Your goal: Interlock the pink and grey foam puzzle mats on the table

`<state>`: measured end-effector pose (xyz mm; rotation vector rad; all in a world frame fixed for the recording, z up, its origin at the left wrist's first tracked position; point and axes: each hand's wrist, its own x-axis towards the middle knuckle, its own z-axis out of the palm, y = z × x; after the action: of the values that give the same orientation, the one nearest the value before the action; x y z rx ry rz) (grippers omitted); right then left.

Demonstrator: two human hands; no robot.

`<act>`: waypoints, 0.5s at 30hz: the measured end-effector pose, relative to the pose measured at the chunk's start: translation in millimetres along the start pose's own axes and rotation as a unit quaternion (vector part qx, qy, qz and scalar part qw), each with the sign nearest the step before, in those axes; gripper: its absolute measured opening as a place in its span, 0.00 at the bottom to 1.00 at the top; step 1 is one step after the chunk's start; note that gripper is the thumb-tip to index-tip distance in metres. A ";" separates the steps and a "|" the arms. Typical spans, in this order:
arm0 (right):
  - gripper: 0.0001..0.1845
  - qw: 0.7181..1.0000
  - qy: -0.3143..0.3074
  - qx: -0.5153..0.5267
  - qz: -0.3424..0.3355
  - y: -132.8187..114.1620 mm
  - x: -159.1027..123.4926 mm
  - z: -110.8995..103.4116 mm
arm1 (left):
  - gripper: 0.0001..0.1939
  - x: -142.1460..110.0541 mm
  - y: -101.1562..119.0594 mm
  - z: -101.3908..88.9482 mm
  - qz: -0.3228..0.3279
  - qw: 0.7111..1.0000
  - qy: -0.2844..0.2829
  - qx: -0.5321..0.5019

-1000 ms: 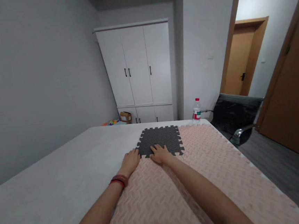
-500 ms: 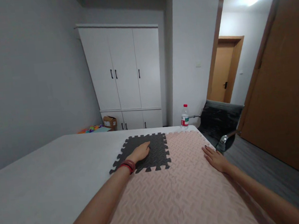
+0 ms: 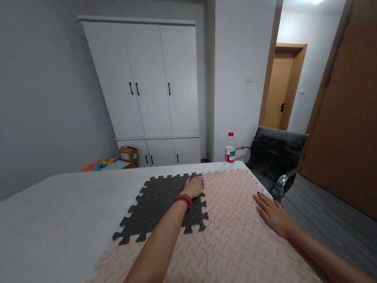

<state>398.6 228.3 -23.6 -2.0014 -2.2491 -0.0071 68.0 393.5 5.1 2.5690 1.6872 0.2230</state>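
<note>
A dark grey foam mat tile (image 3: 160, 201) with toothed edges lies at the back of the table, against pink foam tiles (image 3: 232, 190). My left hand (image 3: 195, 186), with red bands at the wrist, rests palm down on the grey tile near its right edge, at the seam with the pink tile. Its fingers are partly turned from view but seem laid on the foam. My right hand (image 3: 273, 213) lies flat, fingers stretched, on the pink tiles near the table's right edge. The grey tile's teeth overlap the pink foam along its front edge.
A plastic bottle (image 3: 229, 150) with a red cap stands at the table's far right corner. Beyond the right edge is a black chair (image 3: 272, 156). The white table (image 3: 51, 228) extends to the left. Behind are a cardboard box (image 3: 129, 154) and a white cabinet (image 3: 150, 79).
My left hand has slid right across the grey tile to its right edge. My right hand stays on the pink foam. The camera view has shifted a little.
</note>
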 end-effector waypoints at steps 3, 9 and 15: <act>0.33 1.000 -0.002 0.001 0.000 -1.0 0.9 -2.3 | 0.24 5.6 -3.9 3.4 -0.027 0.999 0.016 0.011; 0.32 1.000 0.000 0.002 0.006 -3.0 0.8 -7.7 | 0.23 6.8 7.9 8.7 -0.037 0.999 0.028 0.024; 0.32 1.000 0.001 0.015 0.013 -3.7 -1.0 -10.3 | 0.20 -23.9 28.5 -17.7 0.032 0.999 0.014 0.037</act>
<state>396.1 225.9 -13.2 -2.0141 -2.2077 0.0277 81.7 359.7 24.1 2.6886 1.6559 0.2049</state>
